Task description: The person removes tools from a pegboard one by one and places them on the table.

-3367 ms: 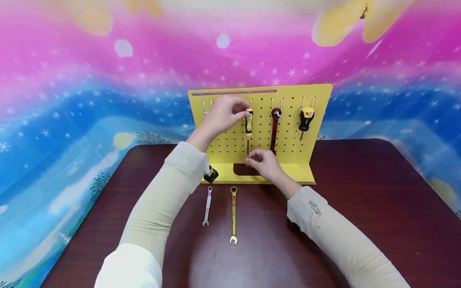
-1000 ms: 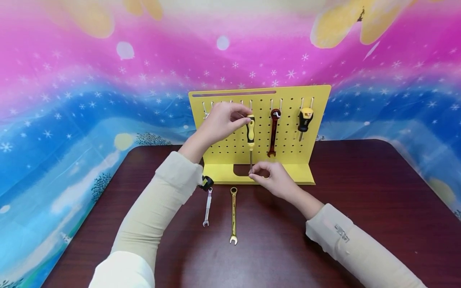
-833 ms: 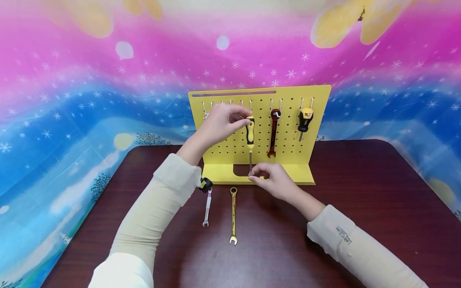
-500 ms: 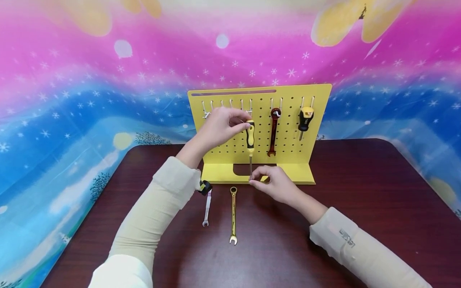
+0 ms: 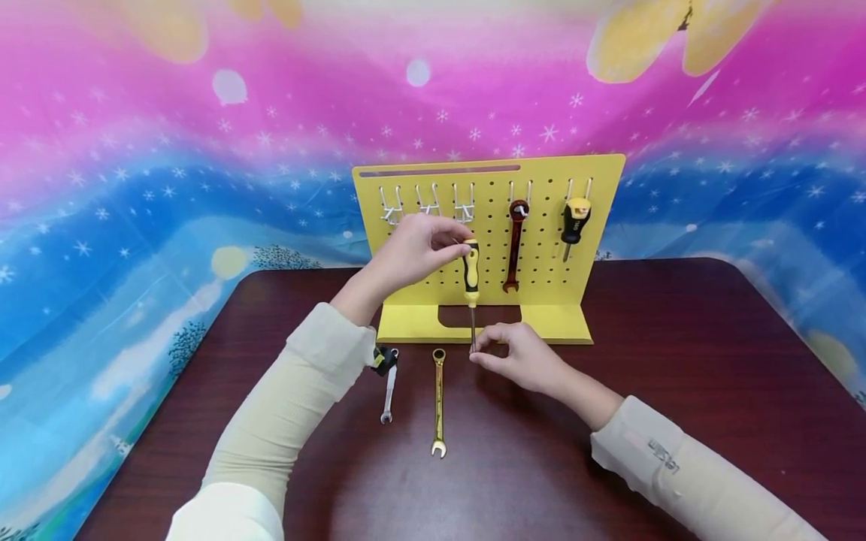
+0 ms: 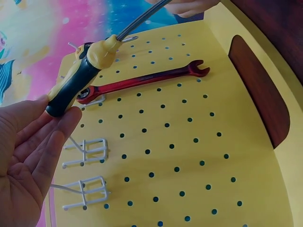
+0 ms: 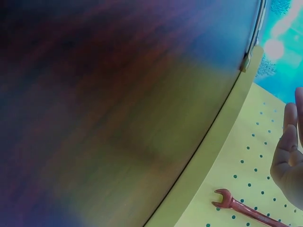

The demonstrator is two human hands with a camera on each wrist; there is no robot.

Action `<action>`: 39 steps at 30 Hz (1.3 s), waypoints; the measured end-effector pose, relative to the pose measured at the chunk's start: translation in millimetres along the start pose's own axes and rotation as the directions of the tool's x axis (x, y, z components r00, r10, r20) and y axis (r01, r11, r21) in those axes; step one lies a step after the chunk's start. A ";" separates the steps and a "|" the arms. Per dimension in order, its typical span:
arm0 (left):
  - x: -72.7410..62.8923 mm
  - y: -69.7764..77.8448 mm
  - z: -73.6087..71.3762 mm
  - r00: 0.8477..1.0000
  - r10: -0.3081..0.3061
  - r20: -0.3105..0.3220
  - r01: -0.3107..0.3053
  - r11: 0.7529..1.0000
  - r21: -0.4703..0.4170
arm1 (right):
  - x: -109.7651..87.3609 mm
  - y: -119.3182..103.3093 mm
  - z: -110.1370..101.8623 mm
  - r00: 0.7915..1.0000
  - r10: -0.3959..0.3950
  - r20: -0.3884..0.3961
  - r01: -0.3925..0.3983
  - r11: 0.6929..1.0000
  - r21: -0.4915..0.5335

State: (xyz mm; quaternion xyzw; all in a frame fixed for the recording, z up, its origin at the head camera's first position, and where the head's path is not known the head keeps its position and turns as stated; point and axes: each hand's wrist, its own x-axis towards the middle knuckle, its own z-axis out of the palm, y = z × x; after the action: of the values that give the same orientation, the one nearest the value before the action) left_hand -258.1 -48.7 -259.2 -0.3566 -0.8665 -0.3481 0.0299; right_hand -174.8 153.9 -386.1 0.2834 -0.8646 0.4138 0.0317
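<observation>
My left hand (image 5: 416, 252) pinches the top end of a yellow-and-black screwdriver (image 5: 472, 272) between thumb and fingers. The screwdriver hangs nearly upright, tip down, in front of the yellow pegboard (image 5: 409, 315). Low on its shaft, the thumb and forefinger of my right hand (image 5: 528, 359) pinch near the tip, just in front of the board's base. In the left wrist view, the left fingers (image 6: 45, 151) sit at the handle's end and the metal shaft (image 6: 142, 20) points up and away. The tip is hidden by the right fingertips.
A red combination wrench (image 5: 515, 248) and a stubby screwdriver (image 5: 575, 224) hang on the board. White hooks (image 5: 464, 204) line its upper left. A gold wrench (image 5: 439, 406) and a small silver wrench (image 5: 389, 391) lie on the dark table (image 5: 676, 361). A patterned cloth (image 5: 325, 98) stands behind.
The screwdriver has moved down from beside the hooks toward the table, away from the board. Both hands have lowered with it; the right hand has also come nearer, and more white hooks show.
</observation>
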 end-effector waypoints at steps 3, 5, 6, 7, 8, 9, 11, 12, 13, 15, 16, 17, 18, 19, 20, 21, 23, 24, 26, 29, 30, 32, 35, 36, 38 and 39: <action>-3.2 -1.6 2.5 1.000 -0.008 0.013 0.008 1.000 -0.004 | -3.3 -0.7 0.8 1.000 0.006 0.029 -0.006 1.000 0.001; -4.8 -2.8 4.3 1.000 -0.010 0.020 0.010 1.000 -0.007 | -5.3 -1.1 1.3 0.999 0.011 0.049 -0.012 1.000 0.005; -5.6 -3.4 5.2 1.000 -0.010 0.023 0.011 1.000 -0.009 | -6.3 -1.1 1.5 0.998 0.013 0.059 -0.013 1.000 0.006; -6.3 -3.7 6.1 1.000 -0.009 0.025 0.009 1.000 -0.011 | -7.4 -1.2 1.5 0.998 0.013 0.067 -0.014 1.000 0.008; -7.1 -4.1 7.0 1.000 -0.008 0.026 0.008 1.000 -0.015 | -8.4 -1.3 1.6 0.997 0.013 0.074 -0.013 1.000 0.007; -7.6 -4.6 8.0 1.000 -0.005 0.027 0.006 1.000 -0.017 | -9.2 -1.6 1.7 0.997 0.013 0.080 -0.014 1.000 0.009; -8.7 -5.6 10.1 1.000 -0.001 0.030 0.002 1.000 -0.024 | -11.1 -1.7 2.0 0.995 0.018 0.095 -0.020 1.000 0.016; -9.3 -6.2 11.3 0.999 0.001 0.033 0.000 1.000 -0.027 | -12.1 -1.7 2.2 0.994 0.022 0.103 -0.024 0.999 0.021; -9.8 -6.7 12.5 0.999 0.004 0.034 -0.003 1.000 -0.026 | -13.1 -1.8 2.4 0.993 0.027 0.111 -0.030 0.999 0.028; -10.9 -8.1 15.1 0.999 0.010 0.039 -0.009 1.000 -0.028 | -15.3 -2.0 3.2 0.991 0.037 0.129 -0.043 0.998 0.043; -11.6 -8.5 16.5 0.999 0.011 0.044 -0.010 0.999 -0.032 | -16.5 -2.0 3.6 0.989 0.042 0.138 -0.050 0.998 0.050; -12.3 -8.6 17.8 0.999 0.012 0.049 -0.010 0.999 -0.035 | -17.7 -2.0 4.1 0.988 0.046 0.148 -0.055 0.997 0.055; -13.1 -8.9 19.3 0.999 0.013 0.053 -0.011 0.999 -0.035 | -18.9 -2.2 4.7 0.986 0.050 0.156 -0.060 0.996 0.062; -13.8 -9.2 20.7 0.998 0.013 0.056 -0.011 0.999 -0.035 | -20.0 -2.0 5.3 0.985 0.053 0.164 -0.065 0.996 0.068; -14.8 -9.6 22.0 0.998 0.011 0.062 -0.009 0.999 -0.041 | -21.1 -1.9 5.8 0.984 0.055 0.172 -0.068 0.995 0.073; -15.9 -9.9 23.4 0.998 0.009 0.066 -0.006 0.999 -0.044 | -22.3 -1.9 6.2 0.982 0.058 0.181 -0.074 0.994 0.079; -17.7 -11.3 26.4 0.997 0.006 0.072 -0.003 0.999 -0.049 | -24.5 -1.2 7.1 0.979 0.059 0.195 -0.078 0.993 0.087; -18.5 -12.4 28.1 0.997 0.007 0.073 -0.003 0.999 -0.052 | -25.6 -0.7 7.5 0.978 0.059 0.202 -0.079 0.993 0.092; -19.9 -14.1 31.5 0.997 0.007 0.080 -0.002 0.998 -0.061 | -27.8 0.2 7.9 0.974 0.060 0.218 -0.083 0.992 0.100; -21.4 -16.5 37.3 0.995 -0.001 0.098 0.007 0.998 -0.069 | -31.1 1.8 9.2 0.969 0.057 0.241 -0.083 0.992 0.099; -22.1 -16.9 39.0 0.994 -0.005 0.105 0.013 0.997 -0.071 | -32.0 2.1 9.7 0.967 0.059 0.249 -0.085 0.992 0.097; -23.2 -18.1 42.2 0.993 -0.017 0.116 0.026 0.997 -0.076 | -33.4 2.0 11.1 0.963 0.060 0.262 -0.087 0.992 0.093; -24.6 -19.3 45.9 0.991 -0.025 0.128 0.037 0.995 -0.091 | -34.6 0.8 13.3 0.958 0.063 0.280 -0.094 0.991 0.099; -24.8 -20.3 47.2 0.991 -0.027 0.130 0.040 0.995 -0.096 | -35.0 0.1 13.9 0.956 0.066 0.285 -0.099 0.990 0.102; -25.8 -21.7 49.3 0.990 -0.033 0.138 0.048 0.993 -0.108 | -36.1 -1.1 14.9 0.952 0.077 0.297 -0.114 0.987 0.111; -26.4 -22.3 50.2 0.989 -0.035 0.141 0.051 0.992 -0.113 | -36.8 -1.7 15.2 0.950 0.083 0.302 -0.122 0.986 0.113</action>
State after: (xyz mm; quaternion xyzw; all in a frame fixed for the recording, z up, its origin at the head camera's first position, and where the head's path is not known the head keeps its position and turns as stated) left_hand -242.9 -44.4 -318.0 -0.3622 -0.8522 -0.3729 -0.0587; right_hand -140.4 159.0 -405.5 0.2982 -0.8443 0.4230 -0.1385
